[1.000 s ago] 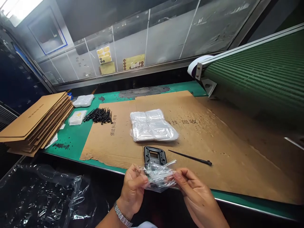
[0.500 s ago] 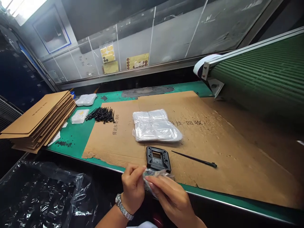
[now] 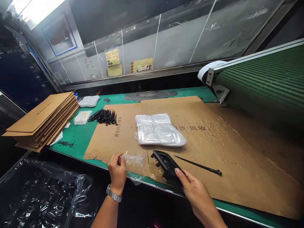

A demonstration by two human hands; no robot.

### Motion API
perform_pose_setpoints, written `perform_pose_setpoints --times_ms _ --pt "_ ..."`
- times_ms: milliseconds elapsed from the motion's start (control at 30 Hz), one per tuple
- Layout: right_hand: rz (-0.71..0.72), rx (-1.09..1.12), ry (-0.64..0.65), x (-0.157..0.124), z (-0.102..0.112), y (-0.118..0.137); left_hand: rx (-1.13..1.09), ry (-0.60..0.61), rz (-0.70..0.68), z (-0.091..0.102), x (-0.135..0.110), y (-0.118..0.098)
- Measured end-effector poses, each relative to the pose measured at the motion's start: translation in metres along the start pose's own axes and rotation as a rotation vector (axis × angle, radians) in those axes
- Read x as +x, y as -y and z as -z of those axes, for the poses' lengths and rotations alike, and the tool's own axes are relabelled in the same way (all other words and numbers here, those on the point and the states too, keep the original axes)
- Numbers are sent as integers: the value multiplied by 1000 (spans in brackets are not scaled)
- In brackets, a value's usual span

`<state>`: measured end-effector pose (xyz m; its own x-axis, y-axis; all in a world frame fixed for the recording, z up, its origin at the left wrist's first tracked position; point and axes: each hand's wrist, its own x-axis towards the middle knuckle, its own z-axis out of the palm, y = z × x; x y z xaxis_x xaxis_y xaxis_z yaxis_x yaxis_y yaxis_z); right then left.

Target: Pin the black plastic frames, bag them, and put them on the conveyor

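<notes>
My left hand, with a metal watch on the wrist, pinches the edge of a clear plastic bag over the table's front edge. A black plastic frame with a window in it is gripped along its right side by my right hand; it is tilted up off the cardboard. To its right lies a single black cable tie. Just beyond the frame sits a bundle of clear plastic bags.
A heap of black cable ties lies left of the bag bundle. Stacked cardboard stands at the far left, near two small packs of clear bags. The green ribbed conveyor overhangs the right. Black plastic-covered contents fill the lower left.
My right hand has let go of the bag and picked up the black frame, tilting it. My left hand has moved left with the bag, which now spreads open beside it.
</notes>
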<state>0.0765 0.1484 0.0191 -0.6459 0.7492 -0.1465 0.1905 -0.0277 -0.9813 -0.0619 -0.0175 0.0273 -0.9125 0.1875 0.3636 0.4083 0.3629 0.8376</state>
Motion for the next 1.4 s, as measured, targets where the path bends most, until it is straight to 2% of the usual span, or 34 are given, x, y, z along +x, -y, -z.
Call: perform_pose_setpoints --times_ms 100,200,267,300,400,533,600,667,800,900,1033,1167,1233,1333,1400 --pt "-77 243 143 -15 5 9 34 -4 -3 0 -1 1" --pt "-324 802 287 -37 3 14 61 8 -4 -1 -3 2" --pt "-512 1207 342 -49 -1 14 73 22 -3 -4 -4 2" --pt "-571 1339 352 -55 -3 14 79 28 -3 -5 -4 2" --pt "-653 1573 394 -66 -7 13 94 44 -4 -8 -5 1" --pt "-678 1690 475 -72 -8 14 106 59 -5 -10 -5 -1" --pt "-658 1653 491 -73 -9 14 106 72 -1 -10 -6 -3" --pt "-594 1503 500 -74 -11 13 99 89 6 -10 -7 -6" --pt "-402 853 414 -78 -17 8 65 154 31 -10 -8 -11" --pt "-308 466 366 -77 -24 6 -9 283 55 -8 -8 -13" --pt "-291 318 357 -70 -31 -2 -146 498 64 -4 -6 -12" --pt "-250 223 210 -62 -32 -17 -188 609 31 4 -14 -13" --pt "-162 141 155 -58 -31 -24 -76 599 -38 7 -20 -14" --pt "17 -30 138 -52 -27 -28 233 443 -208 6 -26 -17" --pt "101 -97 142 -49 -27 -26 361 349 -329 2 -27 -20"
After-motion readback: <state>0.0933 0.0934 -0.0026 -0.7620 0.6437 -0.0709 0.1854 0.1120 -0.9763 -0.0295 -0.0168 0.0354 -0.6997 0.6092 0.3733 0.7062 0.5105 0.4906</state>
